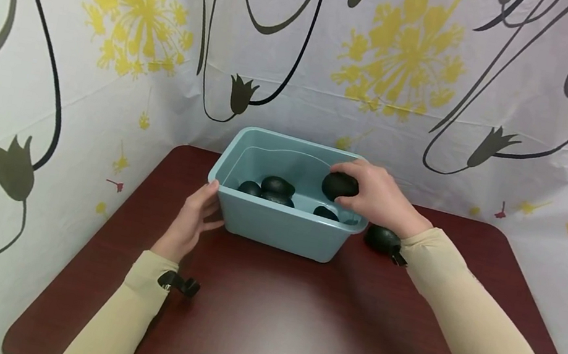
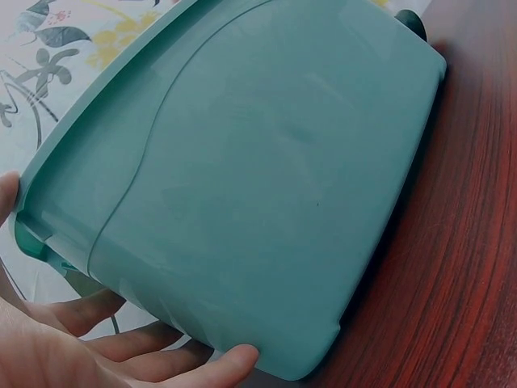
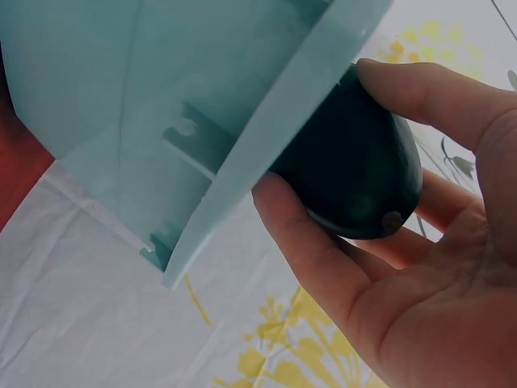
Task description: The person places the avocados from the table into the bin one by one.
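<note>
Avocado (image 1: pixel 340 186) sits gripped in the right hand (image 1: pixel 379 196), over the right end of the bin (image 1: pixel 276 226); the left hand (image 1: pixel 189 220), loose-fingered, touches the opposite end.

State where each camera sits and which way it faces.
Head: head-worn, looking forward and down at the teal bin; left hand, right hand and sleeves show.
Left wrist: on that wrist, facing the bin's outer wall; left hand shows.
Right wrist: on that wrist, facing the bin's rim and the held dark fruit; right hand shows.
Shared: head and right wrist show the fruit.
</note>
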The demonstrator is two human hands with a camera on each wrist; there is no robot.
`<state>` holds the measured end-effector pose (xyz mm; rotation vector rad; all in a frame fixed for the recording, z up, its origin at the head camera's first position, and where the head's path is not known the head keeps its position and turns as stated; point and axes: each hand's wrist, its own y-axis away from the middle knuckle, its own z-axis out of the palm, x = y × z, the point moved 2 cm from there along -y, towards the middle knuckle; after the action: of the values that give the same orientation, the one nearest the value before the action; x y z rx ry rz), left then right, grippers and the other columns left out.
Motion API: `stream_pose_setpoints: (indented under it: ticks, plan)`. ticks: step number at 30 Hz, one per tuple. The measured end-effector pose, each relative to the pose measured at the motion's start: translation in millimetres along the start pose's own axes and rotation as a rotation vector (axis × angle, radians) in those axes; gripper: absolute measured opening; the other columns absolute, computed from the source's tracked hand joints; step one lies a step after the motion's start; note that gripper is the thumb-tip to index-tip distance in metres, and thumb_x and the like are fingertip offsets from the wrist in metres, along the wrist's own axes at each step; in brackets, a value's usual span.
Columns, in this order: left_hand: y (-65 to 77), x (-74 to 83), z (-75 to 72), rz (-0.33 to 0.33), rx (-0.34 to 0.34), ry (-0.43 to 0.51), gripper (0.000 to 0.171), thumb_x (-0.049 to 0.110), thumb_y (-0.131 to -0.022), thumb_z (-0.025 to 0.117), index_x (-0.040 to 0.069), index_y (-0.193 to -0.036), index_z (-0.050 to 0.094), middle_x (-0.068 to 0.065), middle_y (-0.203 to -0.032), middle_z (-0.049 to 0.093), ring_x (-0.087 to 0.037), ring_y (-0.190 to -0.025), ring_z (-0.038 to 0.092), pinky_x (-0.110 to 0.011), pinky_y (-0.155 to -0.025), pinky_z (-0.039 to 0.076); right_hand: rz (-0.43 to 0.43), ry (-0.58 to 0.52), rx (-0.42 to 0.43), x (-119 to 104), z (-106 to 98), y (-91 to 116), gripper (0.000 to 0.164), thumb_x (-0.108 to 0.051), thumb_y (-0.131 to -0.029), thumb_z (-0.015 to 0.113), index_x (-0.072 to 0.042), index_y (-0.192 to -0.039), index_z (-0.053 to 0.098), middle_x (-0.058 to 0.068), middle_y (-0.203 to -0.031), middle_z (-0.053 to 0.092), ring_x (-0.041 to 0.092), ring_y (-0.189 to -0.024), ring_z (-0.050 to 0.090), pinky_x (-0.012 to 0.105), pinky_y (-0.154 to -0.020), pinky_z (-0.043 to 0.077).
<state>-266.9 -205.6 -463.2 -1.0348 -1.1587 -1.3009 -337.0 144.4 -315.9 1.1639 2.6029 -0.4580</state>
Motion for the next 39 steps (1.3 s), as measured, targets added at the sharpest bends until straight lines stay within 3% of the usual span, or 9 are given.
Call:
stream_pose_setpoints:
  ticks: [14, 24, 31, 39]
  plan:
    - [-1.4, -1.1, -1.5, 0.007, 0.001, 0.003, 0.075, 0.065, -0.094, 0.055, 0.029, -0.156, 0.034, -0.004, -0.157, 0.036, -0.028, -0.141, 0.038, -0.065, -0.102, 0.039, -0.035, 0.003, -0.035, -1, 6, 1, 0.053, -0.017, -0.085, 0.081, -0.020, -0.134, 0.063, 0.005, -0.129, 0.060, 0.023, -0.095, 0.058, 0.040, -0.074, 0.049]
    - [-2.2, -1.9, -1.2, 0.007, 0.002, 0.006, 0.075, 0.065, -0.094, 0.055, 0.028, -0.157, 0.034, -0.004, -0.158, 0.036, -0.027, -0.142, 0.037, -0.064, -0.102, 0.039, -0.002, -0.011, -0.038, 0, 4, 2, 0.046, -0.022, -0.090, 0.078, -0.021, -0.133, 0.064, 0.003, -0.131, 0.060, 0.025, -0.115, 0.058, 0.047, -0.089, 0.050]
    - [-2.6, -3.0, -1.3, 0.006, -0.004, 0.007, 0.075, 0.065, -0.094, 0.054, 0.028, -0.157, 0.034, -0.004, -0.157, 0.036, -0.027, -0.142, 0.037, -0.064, -0.102, 0.039, 0.019, -0.022, 0.002, -2, -4, 9, 0.043, -0.025, -0.091, 0.076, -0.026, -0.132, 0.064, -0.001, -0.130, 0.059, 0.024, -0.116, 0.056, 0.049, -0.090, 0.049]
    - [-2.1, -3.0, -1.0, 0.000, 0.005, 0.005, 0.076, 0.067, -0.093, 0.055, 0.029, -0.156, 0.034, -0.004, -0.157, 0.036, -0.028, -0.142, 0.037, -0.064, -0.102, 0.040, 0.028, -0.011, 0.066, -5, -18, 22, 0.043, -0.027, -0.092, 0.075, -0.029, -0.133, 0.063, -0.004, -0.127, 0.058, 0.021, -0.098, 0.058, 0.043, -0.082, 0.048]
